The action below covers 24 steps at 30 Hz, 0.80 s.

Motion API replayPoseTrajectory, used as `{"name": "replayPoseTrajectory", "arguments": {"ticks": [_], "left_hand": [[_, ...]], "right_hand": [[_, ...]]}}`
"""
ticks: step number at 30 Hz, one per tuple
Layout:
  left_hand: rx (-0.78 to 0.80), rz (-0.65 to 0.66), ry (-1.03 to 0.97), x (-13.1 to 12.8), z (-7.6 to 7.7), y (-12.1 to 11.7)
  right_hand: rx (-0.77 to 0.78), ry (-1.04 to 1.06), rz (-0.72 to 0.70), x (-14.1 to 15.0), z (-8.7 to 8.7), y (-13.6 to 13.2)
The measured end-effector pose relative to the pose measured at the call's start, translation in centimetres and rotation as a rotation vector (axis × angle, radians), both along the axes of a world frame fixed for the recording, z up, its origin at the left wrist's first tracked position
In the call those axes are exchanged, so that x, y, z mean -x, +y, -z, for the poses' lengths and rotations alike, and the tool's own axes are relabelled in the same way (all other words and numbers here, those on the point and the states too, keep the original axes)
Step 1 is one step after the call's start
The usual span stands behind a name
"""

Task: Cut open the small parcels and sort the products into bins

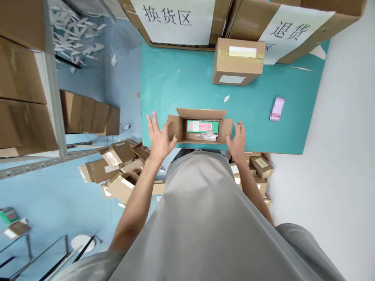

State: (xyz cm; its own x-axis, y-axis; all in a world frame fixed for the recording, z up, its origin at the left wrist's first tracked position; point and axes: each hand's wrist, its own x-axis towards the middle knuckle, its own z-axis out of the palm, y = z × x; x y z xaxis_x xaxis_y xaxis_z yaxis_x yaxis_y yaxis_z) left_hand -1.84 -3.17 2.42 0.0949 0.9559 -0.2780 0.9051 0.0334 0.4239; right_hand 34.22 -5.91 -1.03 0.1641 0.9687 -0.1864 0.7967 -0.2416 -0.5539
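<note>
Brown cardboard: a small open carton (pixel 202 113) sits at the near edge of the teal-covered table (pixel 175 84), directly before the person, flaps folded outward. Contents: a green box (pixel 216 126) bearing a pink shape and a white label, with crumpled white material (pixel 210 135) on its near side.

Hands: apart, one at each end of the carton. Left hand (pixel 159 141) at the left flap (pixel 173 127), fingers spread, thumb and forefinger parted. Right hand (pixel 236 143) at the right flap (pixel 225 128), fingers curved, thumb separated from forefinger. Contact with either flap: cannot tell.

Elsewhere on the table: a closed carton (pixel 238 56) near the far edge, in front of two large boxes carrying white signs (pixel 175 17) with black Chinese characters; a pixelated pinkish item (pixel 277 108) lies toward the right.

Floor: loose cartons (pixel 120 156) heaped at lower left of the table; more cartons (pixel 261 166) at lower right.
</note>
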Motion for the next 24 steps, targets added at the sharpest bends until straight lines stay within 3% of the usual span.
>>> {"name": "replayPoseTrajectory", "arguments": {"ticks": [2,6,11,14,17,20,24], "left_hand": [[0.006,-0.035,-0.002,0.7,0.4,-0.4],[-0.001,0.013,-0.036,0.1,1.0,-1.1],[0.015,0.048,-0.034,-1.1,-0.1,-1.9],[0.049,0.139,-0.054,-0.7,-0.5,-2.2],[0.107,0.269,-0.052,0.0,-0.5,-2.0],[0.153,0.312,0.019,0.0,-0.5,-1.5],[0.187,0.344,0.117,-2.1,-0.3,0.0]], "right_hand": [[0.019,-0.006,0.038,-1.0,0.7,-0.6],[0.017,-0.033,0.042,-1.5,1.4,-0.5],[0.08,0.066,-0.264,-1.2,0.8,1.1],[0.142,0.091,-0.422,-1.5,0.8,1.9],[0.163,0.06,-0.516,-1.8,0.8,1.8],[0.162,0.013,-0.596,-1.3,0.2,1.3],[0.174,-0.093,-0.666,0.6,-0.5,1.8]]}}
